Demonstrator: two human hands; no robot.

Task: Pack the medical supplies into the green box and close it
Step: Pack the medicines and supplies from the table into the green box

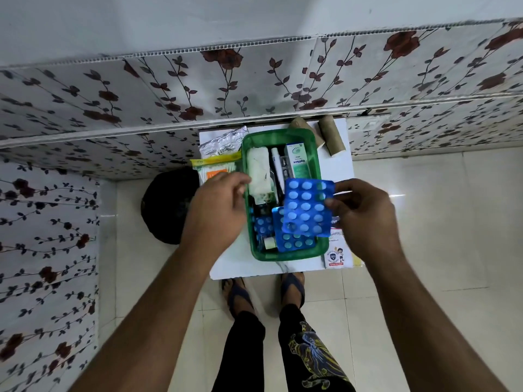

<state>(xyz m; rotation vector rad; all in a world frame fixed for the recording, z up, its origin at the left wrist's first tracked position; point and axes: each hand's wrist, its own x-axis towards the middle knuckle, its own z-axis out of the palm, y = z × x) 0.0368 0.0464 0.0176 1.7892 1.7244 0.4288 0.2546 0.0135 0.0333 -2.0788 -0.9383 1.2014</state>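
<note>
The open green box [317,162] stands on a small white table [240,264]. Inside lie a white gauze roll [257,174], a green-and-white carton [298,161], a white tube [276,165] and blue blister strips [294,240]. My right hand [365,219] pinches another blue blister strip [307,207] by its right edge, holding it over the box's near right side. My left hand [218,210] rests at the box's left rim with its fingers curled; whether it holds anything is unclear.
Left of the box lie a silver foil pack [220,142] and a pack of cotton buds [215,168]. Two brown rolls [331,135] sit behind the box. A printed packet [338,256] lies at the right. A black round object [167,205] sits on the floor; my feet stand under the table edge.
</note>
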